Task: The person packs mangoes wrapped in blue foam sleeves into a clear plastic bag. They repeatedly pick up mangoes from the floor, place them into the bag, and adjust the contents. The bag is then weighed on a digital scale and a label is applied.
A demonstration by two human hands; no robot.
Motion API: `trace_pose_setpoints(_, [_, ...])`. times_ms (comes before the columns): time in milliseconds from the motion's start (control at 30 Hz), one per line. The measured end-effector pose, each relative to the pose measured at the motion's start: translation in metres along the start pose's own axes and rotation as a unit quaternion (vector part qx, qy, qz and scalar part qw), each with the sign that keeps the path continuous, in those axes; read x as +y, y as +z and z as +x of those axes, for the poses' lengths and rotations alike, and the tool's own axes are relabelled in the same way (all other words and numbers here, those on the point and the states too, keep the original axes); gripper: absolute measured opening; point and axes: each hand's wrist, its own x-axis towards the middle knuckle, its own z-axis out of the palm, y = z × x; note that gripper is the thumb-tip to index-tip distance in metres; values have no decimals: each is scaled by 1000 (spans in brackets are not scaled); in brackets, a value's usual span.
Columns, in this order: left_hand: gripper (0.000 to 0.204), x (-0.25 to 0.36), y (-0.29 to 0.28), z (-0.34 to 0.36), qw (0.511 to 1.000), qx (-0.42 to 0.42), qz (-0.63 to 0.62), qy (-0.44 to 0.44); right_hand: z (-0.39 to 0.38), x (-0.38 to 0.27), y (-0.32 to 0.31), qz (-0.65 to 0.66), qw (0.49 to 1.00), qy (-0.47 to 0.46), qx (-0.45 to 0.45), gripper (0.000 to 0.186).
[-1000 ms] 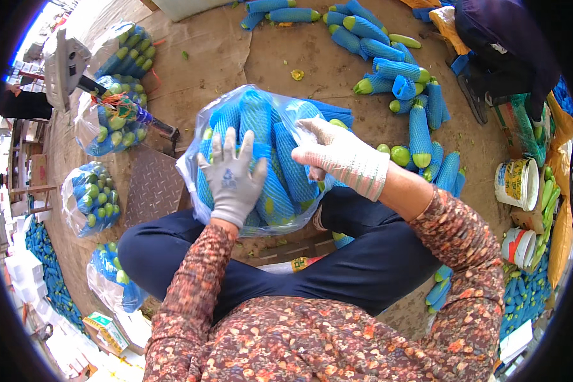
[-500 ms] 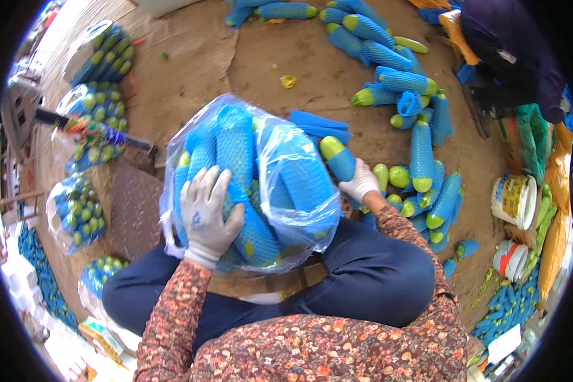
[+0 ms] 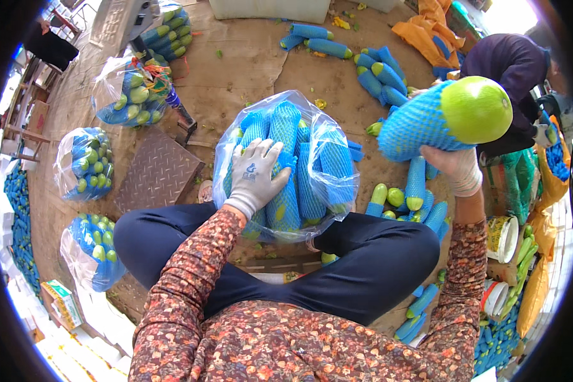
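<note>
Above brown flooring (image 3: 242,73), our right hand (image 3: 453,167) clasps a gourd (image 3: 475,111), probably heavy, best held around its blue net (image 3: 414,127), our left hand (image 3: 254,175) spread over the bag (image 3: 348,194).

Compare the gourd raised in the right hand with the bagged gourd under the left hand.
The raised gourd is held aloft by the right hand; the bagged gourd lies in a clear bag, partly beneath the left hand. The raised gourd shows a broad bare green end; the bagged gourd's visible part is mostly netted. Both wear blue netting.
</note>
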Motion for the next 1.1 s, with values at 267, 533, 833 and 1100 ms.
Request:
trace_pose_setpoints(267, [59, -6, 0, -6, 1000, 6, -28, -7, 15, -85, 99, 252, 956, 144, -51, 80])
trace_pose_setpoints(533, [57, -15, 10, -2, 987, -29, -155, -11, -25, -41, 177, 419, 817, 357, -170, 82])
trace_pose_setpoints(833, [66, -27, 11, -8, 987, 60, -151, 9, 9, 21, 236, -485, 806, 263, -212, 81])
trace_pose_setpoints(1100, [66, 1, -3, -2, 999, 24, -42, 10, -39, 35, 156, -482, 835, 168, -206, 43])
